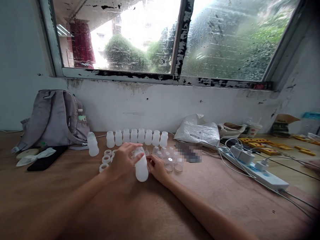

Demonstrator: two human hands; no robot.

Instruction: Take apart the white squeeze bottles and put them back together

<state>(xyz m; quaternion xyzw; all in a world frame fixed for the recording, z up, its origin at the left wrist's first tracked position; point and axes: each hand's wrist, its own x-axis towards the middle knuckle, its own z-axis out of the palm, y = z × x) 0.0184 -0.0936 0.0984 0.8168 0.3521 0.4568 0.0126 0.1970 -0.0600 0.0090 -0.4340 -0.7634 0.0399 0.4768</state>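
A frosted white bottle (142, 169) stands tilted at the middle of the wooden table, with my left hand (125, 157) wrapped round its upper part. Just right of the bottle is my right hand (157, 166), its fingers drawn together near the bottle's side; what they hold, if anything, is too small to tell. Behind the hands runs a row of several similar bottles (126, 135). White rings (104, 167) lie left of my left hand, and clear domed caps (169, 165) stand right of my right hand. Another bottle (92, 144) leans apart at the left.
A grey backpack (52, 119) sits at the back left, near a black phone-like slab (47, 159). At the right are a silvery bag (198, 130), a white power strip (263, 176) with cables, and yellow pieces (264, 148). A person's hand (315, 165) shows at the right edge.
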